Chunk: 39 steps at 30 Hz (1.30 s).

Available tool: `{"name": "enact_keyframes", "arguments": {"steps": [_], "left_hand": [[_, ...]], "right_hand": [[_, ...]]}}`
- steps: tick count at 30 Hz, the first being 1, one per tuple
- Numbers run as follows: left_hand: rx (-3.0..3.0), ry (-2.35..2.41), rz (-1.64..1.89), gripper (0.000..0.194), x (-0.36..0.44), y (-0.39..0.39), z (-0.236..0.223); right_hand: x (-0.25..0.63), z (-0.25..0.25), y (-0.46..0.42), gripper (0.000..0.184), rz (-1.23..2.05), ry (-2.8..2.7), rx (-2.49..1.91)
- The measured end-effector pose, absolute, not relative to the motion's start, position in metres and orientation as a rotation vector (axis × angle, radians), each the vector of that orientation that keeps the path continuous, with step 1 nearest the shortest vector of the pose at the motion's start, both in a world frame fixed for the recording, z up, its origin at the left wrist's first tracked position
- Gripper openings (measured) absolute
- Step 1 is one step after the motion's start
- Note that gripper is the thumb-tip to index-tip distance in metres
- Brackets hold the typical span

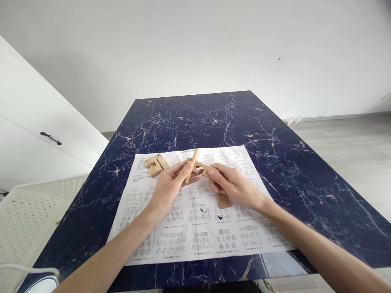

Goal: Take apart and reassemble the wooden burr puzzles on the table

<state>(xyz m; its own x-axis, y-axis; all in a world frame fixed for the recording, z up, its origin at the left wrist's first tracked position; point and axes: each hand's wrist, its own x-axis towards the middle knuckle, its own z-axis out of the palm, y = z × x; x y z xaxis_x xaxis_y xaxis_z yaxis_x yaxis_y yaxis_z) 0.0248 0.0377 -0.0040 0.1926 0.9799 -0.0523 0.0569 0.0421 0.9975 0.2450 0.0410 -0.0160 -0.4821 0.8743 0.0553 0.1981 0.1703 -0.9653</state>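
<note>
My left hand point(172, 179) pinches a few light wooden puzzle pieces point(191, 166), one of them a straight bar standing at a slant. From the right, my right hand point(227, 179) grips a notched wooden puzzle piece point(205, 167) whose far end meets the pieces in the left hand. Whether they interlock I cannot tell. Beneath the right hand a flat wooden piece point(224, 201) lies on the printed sheet point(180, 252), partly hidden. Left of my left hand sits a group of notched wooden blocks point(155, 165), one bearing a dark number.
The sheet, covered in small diagrams, lies on a dark blue marble-patterned table point(189, 118). A white perforated basket point(39, 211) stands at the left, with a white cable point(30, 268) near it. A white cabinet point(39, 110) is beyond. A grey-white wall closes off the back.
</note>
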Motion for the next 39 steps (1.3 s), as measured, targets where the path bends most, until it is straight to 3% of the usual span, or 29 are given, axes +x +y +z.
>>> {"name": "enact_keyframes", "arguments": {"steps": [39], "left_hand": [[1.212, 1.033, 0.85, 0.035, 0.019, 0.041, -0.003]], "right_hand": [[0.249, -0.013, 0.04, 0.042, 1.332, -1.884, -1.04]]}}
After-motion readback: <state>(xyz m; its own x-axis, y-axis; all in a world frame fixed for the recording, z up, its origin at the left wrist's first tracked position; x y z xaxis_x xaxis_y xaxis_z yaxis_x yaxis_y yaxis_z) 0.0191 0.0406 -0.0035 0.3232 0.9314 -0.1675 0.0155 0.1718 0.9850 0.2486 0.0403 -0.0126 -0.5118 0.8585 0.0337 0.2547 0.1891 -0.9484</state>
